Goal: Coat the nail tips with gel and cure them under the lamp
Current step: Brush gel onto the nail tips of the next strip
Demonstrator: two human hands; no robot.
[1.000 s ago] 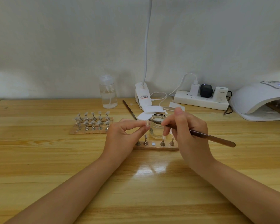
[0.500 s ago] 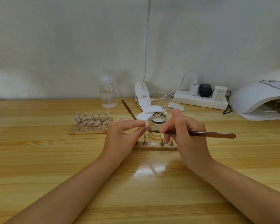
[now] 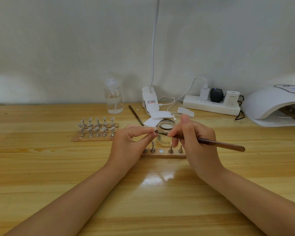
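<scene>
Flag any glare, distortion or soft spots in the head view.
Head view: bright glare patch on the table just in front of the hands; wide-angle bowing curves the table's far edge and stretches the forearms; the nail tip pinched by the left hand is too small to resolve; lighting soft and even, faint shadows.

Even, soft light; white glare patch on surface (image 3: 153, 178) between forearms; wide-angle bowing at edges; slight softness.
</scene>
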